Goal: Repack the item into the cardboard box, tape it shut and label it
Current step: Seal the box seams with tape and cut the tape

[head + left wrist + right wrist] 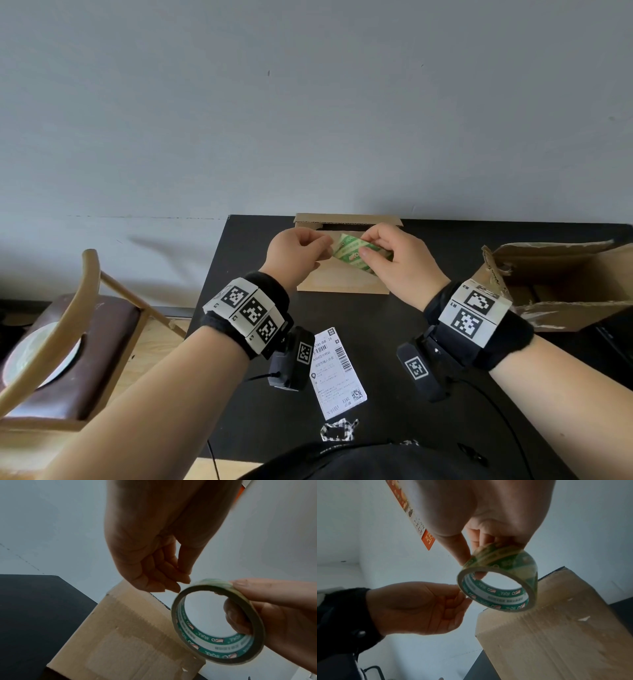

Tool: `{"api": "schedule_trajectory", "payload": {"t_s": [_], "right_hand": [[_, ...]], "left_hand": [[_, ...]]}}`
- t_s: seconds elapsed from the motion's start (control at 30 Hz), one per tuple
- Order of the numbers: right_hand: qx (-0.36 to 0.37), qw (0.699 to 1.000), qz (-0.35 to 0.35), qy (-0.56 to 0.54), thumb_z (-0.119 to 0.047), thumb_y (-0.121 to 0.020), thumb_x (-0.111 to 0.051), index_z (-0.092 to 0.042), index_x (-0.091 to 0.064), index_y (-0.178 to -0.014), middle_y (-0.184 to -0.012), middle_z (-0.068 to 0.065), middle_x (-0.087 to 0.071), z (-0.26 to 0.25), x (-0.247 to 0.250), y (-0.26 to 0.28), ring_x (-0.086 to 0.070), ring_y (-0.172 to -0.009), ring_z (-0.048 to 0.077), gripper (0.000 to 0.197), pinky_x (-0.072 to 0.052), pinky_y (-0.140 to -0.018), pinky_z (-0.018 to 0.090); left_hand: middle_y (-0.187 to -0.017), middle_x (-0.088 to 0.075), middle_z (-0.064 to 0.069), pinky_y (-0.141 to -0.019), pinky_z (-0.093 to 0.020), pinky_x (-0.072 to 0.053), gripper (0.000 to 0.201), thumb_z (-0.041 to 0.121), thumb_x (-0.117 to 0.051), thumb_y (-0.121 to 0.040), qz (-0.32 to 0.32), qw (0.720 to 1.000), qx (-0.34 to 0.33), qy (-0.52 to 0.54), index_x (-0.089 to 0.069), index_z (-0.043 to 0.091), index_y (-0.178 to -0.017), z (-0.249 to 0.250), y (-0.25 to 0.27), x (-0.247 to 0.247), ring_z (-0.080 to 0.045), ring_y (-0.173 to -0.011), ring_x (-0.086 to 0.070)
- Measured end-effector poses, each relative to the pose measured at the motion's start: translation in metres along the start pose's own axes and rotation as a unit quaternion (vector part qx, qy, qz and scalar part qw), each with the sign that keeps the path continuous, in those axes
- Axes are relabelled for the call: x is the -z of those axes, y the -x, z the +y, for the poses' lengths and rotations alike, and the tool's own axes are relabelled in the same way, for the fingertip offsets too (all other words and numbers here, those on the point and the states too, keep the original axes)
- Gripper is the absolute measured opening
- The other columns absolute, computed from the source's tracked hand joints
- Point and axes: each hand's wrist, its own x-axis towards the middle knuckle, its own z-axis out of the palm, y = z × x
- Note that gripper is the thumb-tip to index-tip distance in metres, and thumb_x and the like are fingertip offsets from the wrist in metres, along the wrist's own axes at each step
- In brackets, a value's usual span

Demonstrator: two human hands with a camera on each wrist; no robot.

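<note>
A small cardboard box (342, 277) lies at the back of the black table (260, 394), with a dark gap along its far top edge. Both hands are above it. My right hand (376, 251) holds a roll of clear tape with green print (352, 251), thumb on the outside and a finger through the core (505, 561). My left hand (323, 245) has curled fingers, and its fingertips (462, 595) pinch at the roll's rim (214, 646). The box top (128, 635) shows old tape marks. A white shipping label (337, 373) lies flat near me.
A larger torn cardboard box (565, 281) stands open at the table's right. A wooden chair with a brown seat (68, 342) is off the table's left edge. A grey wall rises just behind the table. A checked cloth scrap (339, 430) lies at the near edge.
</note>
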Motion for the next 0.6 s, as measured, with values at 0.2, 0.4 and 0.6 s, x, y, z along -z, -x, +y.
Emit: {"api": "schedule_trajectory", "payload": {"t_s": [0.2,0.4,0.6], "right_hand": [[0.007,0.999,-0.005,0.042,-0.022,-0.092,-0.056,-0.009,-0.062,-0.103,-0.103,0.001,-0.068,0.002,-0.003,-0.004,-0.058,-0.09,0.005,0.019,-0.043,-0.065,0.006],[0.004,0.995,-0.001,0.1,-0.029,-0.089,-0.059,-0.016,-0.067,-0.097,-0.093,-0.002,-0.07,0.003,-0.002,-0.01,-0.062,-0.085,0.013,0.017,-0.051,-0.075,0.03],[0.025,0.995,0.009,0.097,-0.027,-0.089,-0.059,-0.016,-0.068,-0.1,-0.093,0.001,-0.071,-0.004,-0.002,-0.015,-0.063,-0.086,0.019,0.019,-0.051,-0.076,0.037]], "left_hand": [[-0.073,-0.066,0.005,-0.079,-0.028,-0.052,0.017,0.017,-0.057,-0.092,0.002,0.997,-0.021,-0.069,-0.061,0.016,-0.075,-0.001,-0.002,0.004,-0.007,-0.073,-0.063],[-0.074,-0.066,0.003,-0.078,-0.028,-0.052,0.014,0.017,-0.057,-0.092,-0.002,0.998,-0.014,-0.058,-0.062,0.013,-0.079,0.0,0.0,0.008,-0.008,-0.073,-0.062],[-0.074,-0.064,0.003,-0.076,-0.025,-0.051,0.021,0.031,-0.056,-0.093,-0.016,0.997,0.045,0.055,-0.063,0.014,-0.084,0.004,0.003,0.011,-0.009,-0.075,-0.066]]}}
